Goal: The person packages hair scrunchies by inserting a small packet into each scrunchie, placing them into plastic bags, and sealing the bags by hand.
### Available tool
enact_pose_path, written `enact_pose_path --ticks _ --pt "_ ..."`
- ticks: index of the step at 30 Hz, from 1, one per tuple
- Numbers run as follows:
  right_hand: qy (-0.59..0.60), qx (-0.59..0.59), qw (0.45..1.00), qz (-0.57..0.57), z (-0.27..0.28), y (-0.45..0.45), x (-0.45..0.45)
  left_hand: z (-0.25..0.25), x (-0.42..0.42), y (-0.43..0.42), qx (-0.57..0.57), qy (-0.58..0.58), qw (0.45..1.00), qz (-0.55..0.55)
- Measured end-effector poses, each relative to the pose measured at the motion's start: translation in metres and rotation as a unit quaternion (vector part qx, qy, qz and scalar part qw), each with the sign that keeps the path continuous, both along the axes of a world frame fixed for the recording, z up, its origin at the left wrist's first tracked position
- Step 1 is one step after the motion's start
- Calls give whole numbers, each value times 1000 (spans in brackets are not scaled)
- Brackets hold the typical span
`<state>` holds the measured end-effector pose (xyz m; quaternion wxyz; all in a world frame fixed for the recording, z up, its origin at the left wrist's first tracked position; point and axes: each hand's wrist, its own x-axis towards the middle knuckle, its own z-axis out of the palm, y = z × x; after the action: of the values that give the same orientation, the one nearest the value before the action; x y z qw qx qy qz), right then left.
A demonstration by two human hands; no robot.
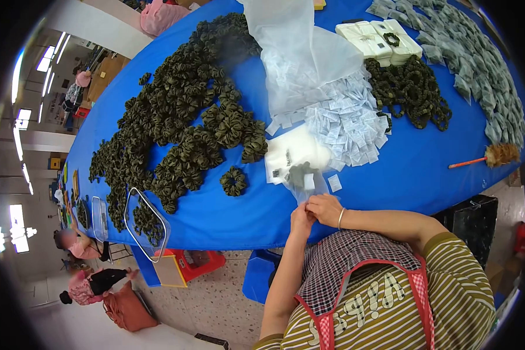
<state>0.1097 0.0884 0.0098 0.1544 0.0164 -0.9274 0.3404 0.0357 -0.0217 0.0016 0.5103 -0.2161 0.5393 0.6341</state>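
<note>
My left hand [301, 219] and my right hand [325, 209] meet at the table's near edge, fingers closed on the end of a clear plastic bag [304, 188]. Inside that bag show a dark green scrunchie and a small white packet. It lies over a stack of clear bags [293, 153]. Just beyond is a heap of small white packets [347, 119], with one loose packet [334, 182] right of the bag. To the left spreads a large pile of dark green scrunchies [181, 140], a single scrunchie [233, 181] lying apart from it.
Filled bags [466, 64] cover the far right, near a brush with an orange handle [466, 163]. Dark scrunchies [411, 93] lie before white stacks [379, 39]. A wire-rimmed basket [147, 224] stands at the left edge. Other people [90, 287] are at the left, away from my hands.
</note>
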Motion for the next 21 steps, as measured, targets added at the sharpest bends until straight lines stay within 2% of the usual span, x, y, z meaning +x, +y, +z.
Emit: enact_pose_path --ticks 7,11,14,16,17,18,20,21 --pt "13 -30 999 -28 -1 3 -2 4 -5 14 23 -41 998 35" --pt "-12 -85 995 -54 3 11 -3 -23 -10 18 2 -21 999 37" --pt "-3 -116 992 -58 11 15 3 -22 -9 24 -40 13 998 56" --pt "7 -228 972 -52 16 23 12 -5 -13 29 -60 32 995 71" --pt "9 -277 959 -64 21 33 28 -8 -19 29 -78 30 996 26" --pt "-44 -384 915 -117 31 52 52 -12 -23 29 -89 26 995 -27" --pt "-116 -583 773 -221 64 93 109 2 -25 30 -82 45 991 -93" --pt "-75 -579 757 -293 77 113 147 6 -25 32 -96 66 984 -132"
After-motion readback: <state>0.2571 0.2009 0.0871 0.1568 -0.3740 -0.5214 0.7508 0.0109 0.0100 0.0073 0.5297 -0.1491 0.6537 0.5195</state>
